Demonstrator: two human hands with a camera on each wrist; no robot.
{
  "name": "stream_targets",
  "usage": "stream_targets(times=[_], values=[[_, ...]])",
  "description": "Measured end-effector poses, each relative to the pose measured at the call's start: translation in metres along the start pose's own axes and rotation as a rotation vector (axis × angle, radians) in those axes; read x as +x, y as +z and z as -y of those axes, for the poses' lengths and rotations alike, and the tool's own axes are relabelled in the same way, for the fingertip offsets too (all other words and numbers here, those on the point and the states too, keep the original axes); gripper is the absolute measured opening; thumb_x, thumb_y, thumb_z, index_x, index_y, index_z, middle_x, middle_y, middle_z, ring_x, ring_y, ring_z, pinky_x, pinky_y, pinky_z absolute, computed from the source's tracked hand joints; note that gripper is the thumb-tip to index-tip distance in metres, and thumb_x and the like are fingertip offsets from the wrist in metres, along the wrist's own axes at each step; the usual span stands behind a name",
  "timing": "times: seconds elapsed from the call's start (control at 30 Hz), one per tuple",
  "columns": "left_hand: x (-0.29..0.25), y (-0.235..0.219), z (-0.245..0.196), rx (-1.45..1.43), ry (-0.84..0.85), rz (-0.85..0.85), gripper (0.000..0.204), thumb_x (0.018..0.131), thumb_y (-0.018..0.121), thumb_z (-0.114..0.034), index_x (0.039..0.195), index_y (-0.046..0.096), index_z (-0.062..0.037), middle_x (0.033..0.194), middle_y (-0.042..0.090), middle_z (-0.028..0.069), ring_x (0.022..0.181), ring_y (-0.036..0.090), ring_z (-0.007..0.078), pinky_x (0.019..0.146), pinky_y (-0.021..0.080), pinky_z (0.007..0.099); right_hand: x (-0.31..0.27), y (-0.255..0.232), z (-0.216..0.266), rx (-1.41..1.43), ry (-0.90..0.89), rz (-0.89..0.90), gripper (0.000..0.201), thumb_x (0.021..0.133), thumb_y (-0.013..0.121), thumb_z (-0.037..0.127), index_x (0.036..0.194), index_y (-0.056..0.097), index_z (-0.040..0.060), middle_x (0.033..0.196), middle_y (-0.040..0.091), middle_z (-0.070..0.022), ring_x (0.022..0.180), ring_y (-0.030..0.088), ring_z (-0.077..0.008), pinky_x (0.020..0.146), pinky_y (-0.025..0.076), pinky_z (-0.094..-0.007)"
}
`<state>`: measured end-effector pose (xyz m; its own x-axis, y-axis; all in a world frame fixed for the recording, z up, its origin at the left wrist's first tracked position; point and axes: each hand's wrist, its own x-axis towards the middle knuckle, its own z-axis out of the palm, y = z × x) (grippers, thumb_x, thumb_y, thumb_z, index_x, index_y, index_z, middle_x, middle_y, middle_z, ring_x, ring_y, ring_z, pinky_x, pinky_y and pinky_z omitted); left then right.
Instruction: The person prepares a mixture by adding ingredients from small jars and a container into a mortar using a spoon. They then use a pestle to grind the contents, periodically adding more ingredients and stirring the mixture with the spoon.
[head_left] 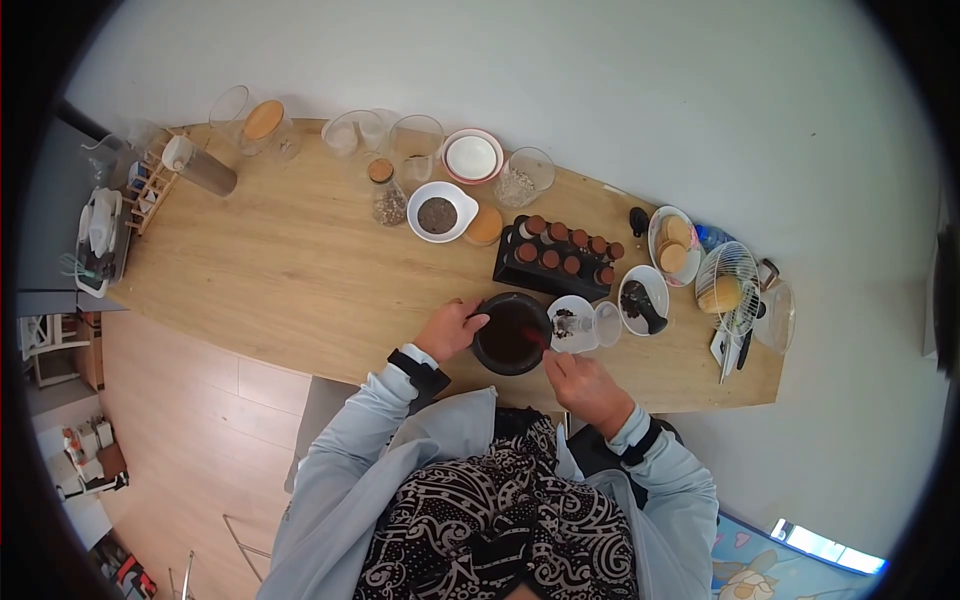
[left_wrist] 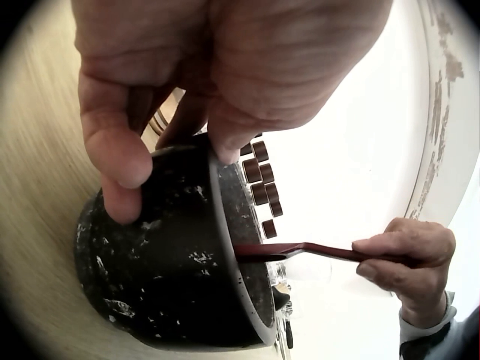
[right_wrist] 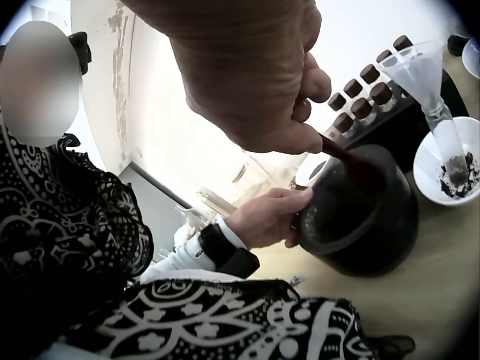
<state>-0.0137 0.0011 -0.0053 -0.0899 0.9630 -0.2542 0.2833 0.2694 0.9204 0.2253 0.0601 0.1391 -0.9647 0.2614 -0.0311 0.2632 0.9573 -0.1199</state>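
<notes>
A black mortar [left_wrist: 172, 255] with pale smudges on its outer wall sits near the table's front edge. My left hand [head_left: 450, 330] grips its rim from the left, thumb over the edge and fingers against the outside. From the right, my right hand [head_left: 588, 388] holds the handle of a dark red spatula-like utensil [left_wrist: 300, 249]. The utensil's broad head is down inside the mortar, near the inner wall in the right wrist view. Dark shadow hides the mortar's contents. Just to its right stands a white bowl [right_wrist: 429, 176] holding dark bits and a clear funnel [right_wrist: 420, 71] set on a small tube.
Behind the mortar is a black rack [head_left: 512, 265] of cork-topped vials. A black pestle [head_left: 650, 312] lies in another white bowl [head_left: 655, 282]. Farther back stand a corked jar [head_left: 389, 207], a spouted white bowl [head_left: 462, 203] and glass containers. A wire basket [head_left: 735, 270] is far right.
</notes>
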Motion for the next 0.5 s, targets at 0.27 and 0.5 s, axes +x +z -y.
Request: stream_targets(times=[0.27,0.5], values=[[0.001,0.002,0.005,-0.037,0.014,-0.005,0.031,0.09,0.058,-0.027,0.11,0.061,-0.0028,0.087,0.059,0.0266,0.082,0.058,0.0432,0.075,0.047,0.0455,-0.008,-0.009,0.006,-0.008,0.047,0.052,0.041,0.069,0.06,0.005,0.108,0.058,-0.0052,0.088,0.055,-0.0105,0.073,0.061,-0.0222,0.061,0.051,-0.0322],[-0.001,-0.002,-0.002,-0.048,0.004,-0.005,0.032,0.09,0.059,-0.027,0.112,0.061,-0.0031,0.087,0.059,0.0264,0.08,0.059,0.0415,0.073,0.047,0.0444,-0.005,-0.031,0.007,0.12,0.077,-0.018,0.038,0.07,0.061,0.004,0.109,0.06,0.0017,0.077,0.049,-0.0075,0.064,0.057,-0.0227,0.056,0.047,-0.0346]])
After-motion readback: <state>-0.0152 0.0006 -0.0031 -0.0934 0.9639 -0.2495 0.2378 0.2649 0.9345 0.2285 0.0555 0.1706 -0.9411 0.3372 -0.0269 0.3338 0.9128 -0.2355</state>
